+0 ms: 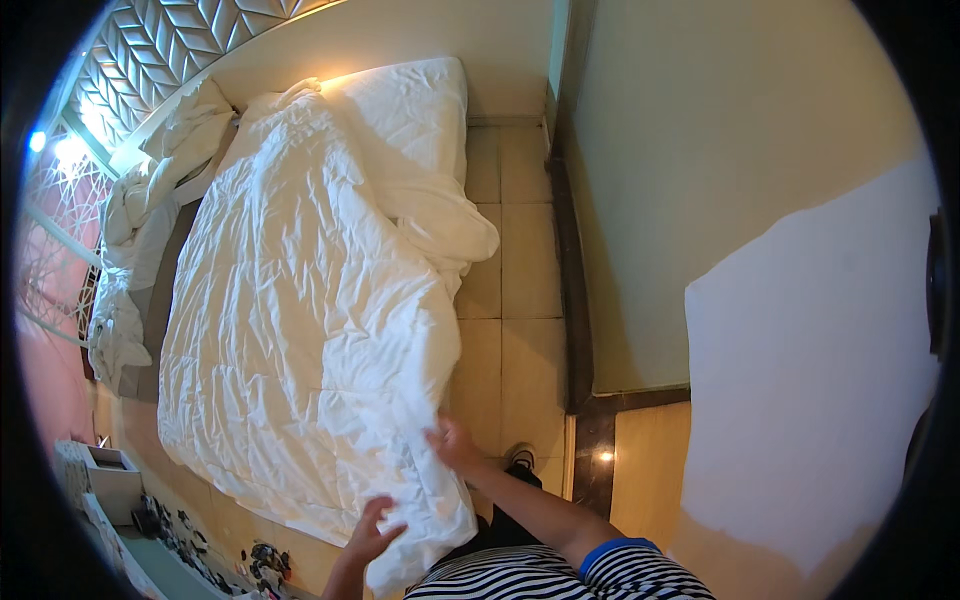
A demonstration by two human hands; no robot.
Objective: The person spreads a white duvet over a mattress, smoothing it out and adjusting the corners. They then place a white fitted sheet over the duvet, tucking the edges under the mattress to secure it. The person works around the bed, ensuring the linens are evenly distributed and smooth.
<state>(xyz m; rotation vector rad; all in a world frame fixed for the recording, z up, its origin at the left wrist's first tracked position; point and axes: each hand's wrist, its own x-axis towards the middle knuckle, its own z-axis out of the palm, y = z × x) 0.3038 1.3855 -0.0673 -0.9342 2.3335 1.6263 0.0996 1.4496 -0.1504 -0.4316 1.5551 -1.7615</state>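
A rumpled white duvet spreads across the bed and hangs over its near end. Above the duvet's near part is my left hand, with thumb and fingers apart and nothing between them. My right hand is at the duvet's right edge, fingers curled toward the cloth. Blur hides whether those fingers grip it. Just beyond the right hand, the cloth looks blurred too. At the far right, the white-covered mattress shows beside the duvet, and a bunched white fold sticks out over the bed's side.
Crumpled pillows and bedding lie along the bed's left side. A tiled floor strip runs between bed and wall. Small items and a white box sit at lower left. My shoe is on the tiles.
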